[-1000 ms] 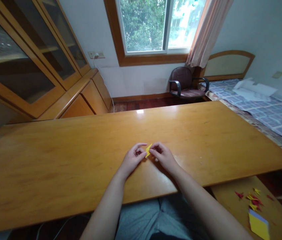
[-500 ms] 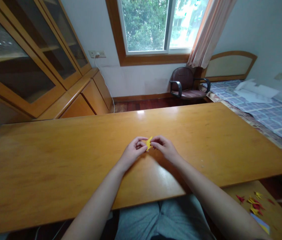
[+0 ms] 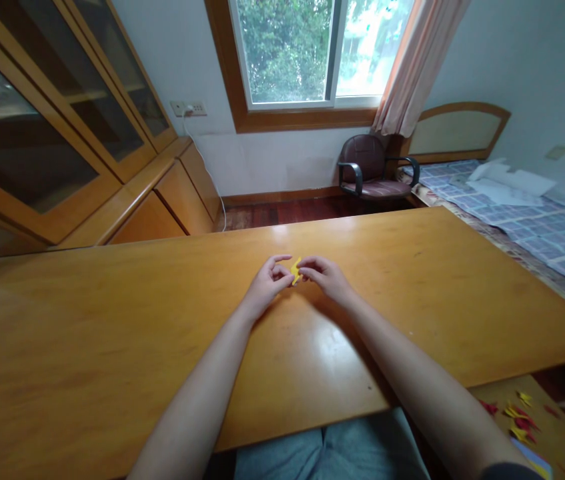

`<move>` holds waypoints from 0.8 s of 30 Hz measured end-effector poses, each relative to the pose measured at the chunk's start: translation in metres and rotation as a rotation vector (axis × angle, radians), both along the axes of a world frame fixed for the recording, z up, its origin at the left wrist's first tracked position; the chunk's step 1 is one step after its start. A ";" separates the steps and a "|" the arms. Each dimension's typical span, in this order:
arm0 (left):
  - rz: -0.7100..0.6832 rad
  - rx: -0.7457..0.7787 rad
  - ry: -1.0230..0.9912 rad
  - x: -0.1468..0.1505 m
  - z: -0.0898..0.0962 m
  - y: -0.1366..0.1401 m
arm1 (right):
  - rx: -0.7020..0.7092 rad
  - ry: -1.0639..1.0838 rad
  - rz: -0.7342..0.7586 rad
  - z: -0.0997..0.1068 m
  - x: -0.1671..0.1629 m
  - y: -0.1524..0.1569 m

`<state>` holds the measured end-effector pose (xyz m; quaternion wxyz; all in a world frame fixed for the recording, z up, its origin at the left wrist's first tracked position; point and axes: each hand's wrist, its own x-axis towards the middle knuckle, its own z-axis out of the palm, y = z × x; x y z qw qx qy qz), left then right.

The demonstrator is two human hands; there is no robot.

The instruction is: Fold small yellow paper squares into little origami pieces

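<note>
A small folded yellow paper piece (image 3: pixel 295 271) is held just above the table, between my two hands. My left hand (image 3: pixel 268 283) pinches its lower left edge with thumb and fingers, the index finger stretched out above. From the other side, my right hand (image 3: pixel 326 276) grips the paper's right part between thumb and fingertips. Fingers cover some of the paper, so its full folded shape is hard to make out.
The wooden table (image 3: pixel 112 320) spreads wide under my arms. At lower right, a lower board (image 3: pixel 557 433) bears several red and yellow folded paper pieces (image 3: pixel 522 417). Beyond the table stand a chair (image 3: pixel 369 167), a bed (image 3: pixel 522 207) and a glass-door cabinet (image 3: pixel 77 193).
Both hands and the yellow paper appear slightly higher in view, and the whole scene has shifted a little as the head moved. Both hands keep their hold on the paper.
</note>
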<state>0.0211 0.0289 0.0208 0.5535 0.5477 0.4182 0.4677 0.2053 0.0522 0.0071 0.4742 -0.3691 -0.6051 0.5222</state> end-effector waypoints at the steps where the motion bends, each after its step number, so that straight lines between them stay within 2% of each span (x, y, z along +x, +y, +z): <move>1: 0.016 0.006 0.002 0.001 0.000 0.001 | -0.009 0.015 -0.008 -0.001 -0.001 0.001; 7: 0.062 0.047 0.028 0.002 -0.010 -0.001 | -0.071 0.031 -0.038 -0.010 -0.006 -0.003; 14: 0.060 0.080 0.082 0.000 -0.026 -0.004 | 0.018 -0.116 -0.036 -0.008 -0.002 -0.010; 18: 0.077 0.154 0.171 0.002 -0.026 -0.009 | 0.093 -0.187 -0.062 -0.006 -0.002 -0.012; 24: 0.095 0.209 0.276 0.003 -0.022 -0.013 | 0.098 -0.213 -0.055 -0.009 -0.002 -0.014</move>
